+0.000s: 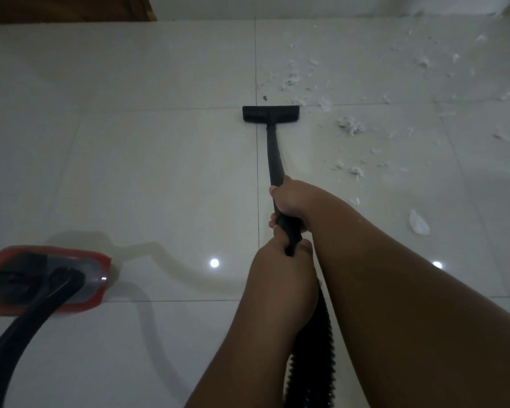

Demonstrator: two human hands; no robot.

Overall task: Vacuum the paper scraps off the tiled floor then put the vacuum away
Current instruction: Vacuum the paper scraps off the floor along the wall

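Vacuuming is underway: both the right hand (289, 201) and left hand (280, 260) clench the black plastic vacuum wand (273, 148). White paper scraps (351, 125) lie beyond the grip, rightward; next sweep the black flat floor nozzle (271, 113) there.

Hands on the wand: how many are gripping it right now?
2. The right hand holds the wand higher up; the left hand holds its rear end, just above the hose. Both close around it.

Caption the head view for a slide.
Both hands push the vacuum wand toward paper scraps on the tiled floor.
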